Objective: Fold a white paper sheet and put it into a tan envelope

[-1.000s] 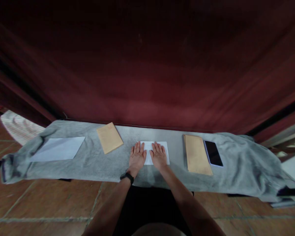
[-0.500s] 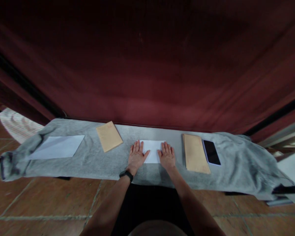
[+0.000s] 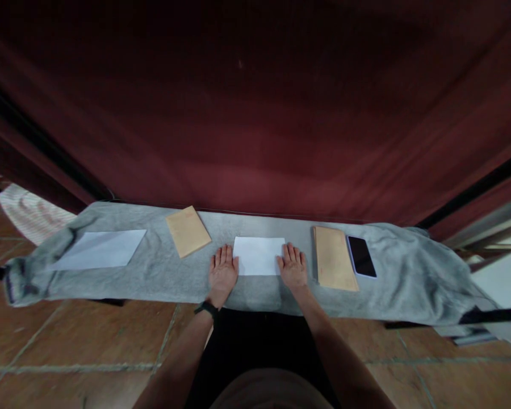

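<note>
A white sheet of paper [image 3: 258, 256] lies flat in front of me, its long side running left to right. My left hand [image 3: 223, 271] rests palm down on the cloth at the sheet's left edge, fingers stretched out, the thumb close to the paper. On the other side my right hand [image 3: 293, 266] lies flat with fingers spread, its thumb side touching the sheet's right edge. Neither hand holds anything. Left of my left hand is a single brown envelope [image 3: 188, 232], turned at an angle. Several brown envelopes [image 3: 335, 259] are stacked to the right of my right hand.
A grey cloth [image 3: 162, 284] covers the narrow surface. More white paper [image 3: 102, 250] lies at the far left. A dark-screened phone [image 3: 361, 257] sits beside the envelope stack. A dark red curtain-like panel [image 3: 255, 142] rises behind the far edge; tiled floor [image 3: 111, 335] shows below.
My left hand has slid left off the white paper onto the cloth, uncovering the sheet's left part. My right hand remains at the right edge. The whole view has shifted slightly.
</note>
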Tool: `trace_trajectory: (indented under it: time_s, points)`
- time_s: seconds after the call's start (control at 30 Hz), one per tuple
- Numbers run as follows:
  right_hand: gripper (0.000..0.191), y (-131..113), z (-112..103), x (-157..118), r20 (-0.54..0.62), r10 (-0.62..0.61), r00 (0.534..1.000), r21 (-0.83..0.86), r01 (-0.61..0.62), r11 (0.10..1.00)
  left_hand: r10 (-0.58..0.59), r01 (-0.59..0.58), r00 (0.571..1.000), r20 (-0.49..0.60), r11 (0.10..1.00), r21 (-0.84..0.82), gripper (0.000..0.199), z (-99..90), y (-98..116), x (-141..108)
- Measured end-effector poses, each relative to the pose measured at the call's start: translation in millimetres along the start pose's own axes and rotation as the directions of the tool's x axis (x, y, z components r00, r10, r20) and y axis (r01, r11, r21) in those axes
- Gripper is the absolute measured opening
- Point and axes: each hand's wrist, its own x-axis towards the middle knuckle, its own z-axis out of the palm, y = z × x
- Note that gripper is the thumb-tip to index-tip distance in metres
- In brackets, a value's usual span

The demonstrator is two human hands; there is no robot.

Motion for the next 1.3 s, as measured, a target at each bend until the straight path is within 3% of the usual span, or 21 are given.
trace_trajectory:
  time_s: [0.13,0.23,0.33,0.47,0.63,0.77,1.03,1.2,1.3]
  points:
    - [0.056,-0.9,1.3,0.0,-0.021,-0.002,1.000,-0.008,0.001,1.000,-0.037,0.037,0.999,0.003,0.999,-0.039,0.054,-5.9,-8.8,-2.8]
    - [0.056,-1.0,2.1,0.3,-0.013,0.001,1.000,-0.010,-0.001,1.000,-0.030,0.029,1.000,-0.003,0.995,-0.097,0.053,-12.2,-3.7,-8.5]
    - [0.056,-1.8,1.1,1.0,-0.005,0.007,1.000,-0.002,-0.007,1.000,0.076,-0.079,0.997,-0.028,0.988,-0.133,0.054,-16.1,17.6,-18.3]
    - [0.053,-10.6,-3.8,-0.1,-0.001,0.021,1.000,0.031,-0.021,0.999,0.301,-0.279,0.946,0.117,0.944,-0.176,0.053,-13.6,56.9,-27.9]
    - [0.052,-33.7,-7.8,-7.4,0.133,-0.195,0.972,0.154,0.174,0.973,0.367,-0.339,0.903,0.224,0.928,-0.155,0.054,-4.7,77.6,-24.8]
    - [0.055,-43.2,-5.5,-14.8,0.168,-0.224,0.960,0.156,0.199,0.968,0.335,-0.319,0.915,0.225,0.942,-0.106,0.056,0.8,68.7,-17.7]
    - [0.058,-23.2,-0.2,-24.7,0.035,-0.123,0.992,0.053,0.121,0.991,0.128,-0.130,0.986,0.110,0.991,0.011,0.059,1.3,25.0,-16.3]
    - [0.058,-13.2,-1.5,-29.4,-0.016,-0.096,0.995,0.026,0.097,0.995,0.073,-0.070,0.996,0.049,0.996,-0.061,0.053,-7.1,11.4,-15.9]
    - [0.058,-12.7,-2.1,-30.1,-0.040,-0.091,0.995,0.029,0.093,0.995,0.003,0.008,0.997,0.072,0.989,-0.149,0.050,-15.9,12.9,-8.9]
